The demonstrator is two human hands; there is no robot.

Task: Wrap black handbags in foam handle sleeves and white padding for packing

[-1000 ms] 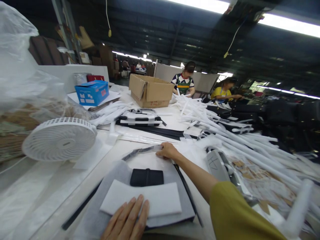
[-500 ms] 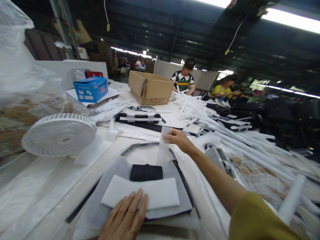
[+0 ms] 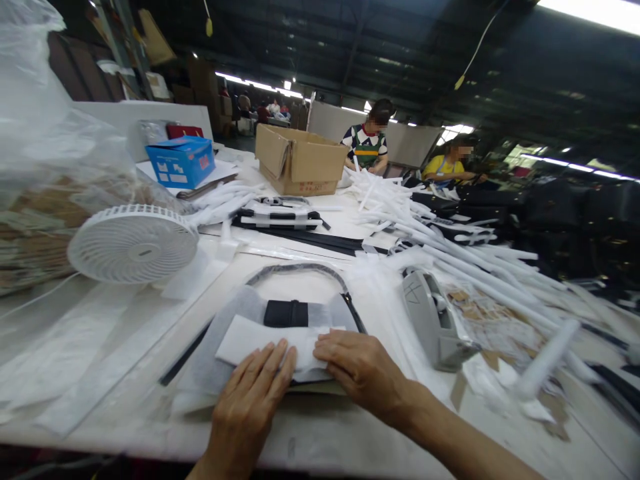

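**A:** Head view, legend first. My left hand (image 3: 249, 400) and right hand (image 3: 361, 363) lie flat and palm-down, fingers open, on a white foam wrap (image 3: 265, 343). Neither closes around anything; both simply press from above.

**B:** What lies beneath that wrap?

**A:** A small black bag (image 3: 286, 313), partly covered, sitting on a grey felt sheet (image 3: 225, 340) on the white worktable (image 3: 320, 430). A thin black strap (image 3: 295, 268) arcs over the bag's far side, and a grey tape dispenser (image 3: 433, 320) stands to my right.

**B:** How do you expect them to handle?

**A:** I judge the wrap light and soft, liable to slip or crease, so flat palms suit it. The bag looks light but firmer, so I would take it by its two short ends, not by the floppy strap.

**B:** And the orientation?

**A:** The long axes of the wrap and bag run roughly left to right across my view, with the wrap tilted slightly. The strap's loop points away from me.
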